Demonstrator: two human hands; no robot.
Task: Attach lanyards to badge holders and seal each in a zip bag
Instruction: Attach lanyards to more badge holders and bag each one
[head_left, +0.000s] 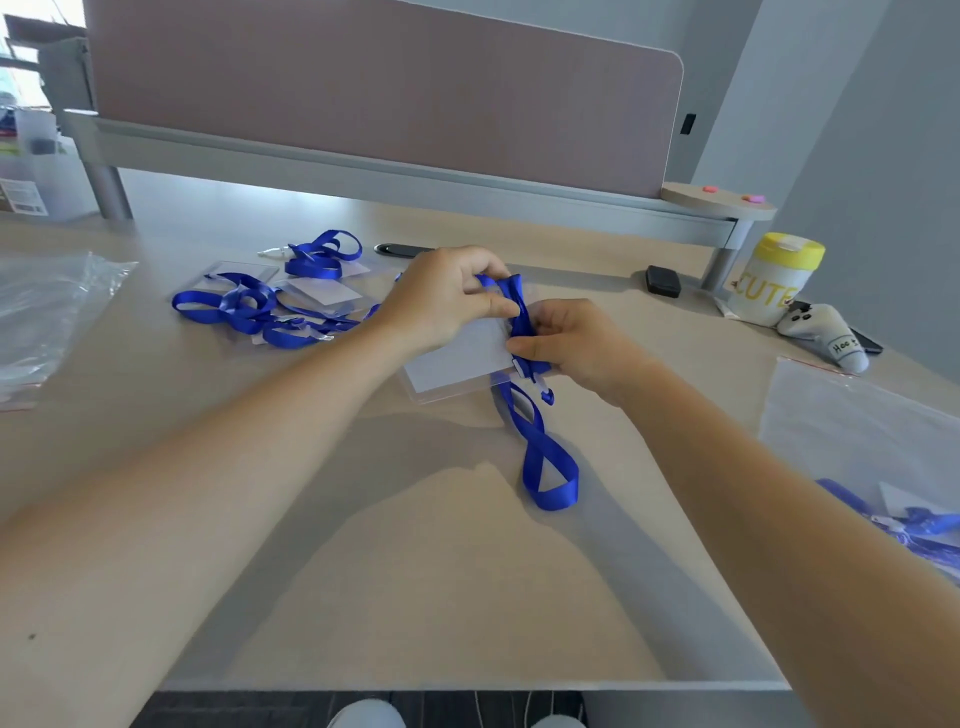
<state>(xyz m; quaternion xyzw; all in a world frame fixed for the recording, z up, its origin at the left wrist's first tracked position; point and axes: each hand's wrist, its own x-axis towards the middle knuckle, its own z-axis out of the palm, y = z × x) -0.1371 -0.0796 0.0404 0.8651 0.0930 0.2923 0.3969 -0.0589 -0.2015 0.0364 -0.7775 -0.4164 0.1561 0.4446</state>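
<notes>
Hands (447, 296) (576, 345) pinch lanyard (545, 457) over badge holder (457, 364), mid-desk (415, 571).

The left hand (441, 299) covers the far corner of the badge holder (457, 358), and the lanyard (545, 457) clip beside that holder is half hidden under the right hand (576, 348). Right of the holder, a zip bag (857, 431) runs off the picture's edge. Left of it, another clear bag (47, 306) is also cut off.

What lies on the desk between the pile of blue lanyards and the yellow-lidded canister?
In the head view, both hands, left hand and right hand, gripping a blue lanyard over a clear badge holder.
</notes>
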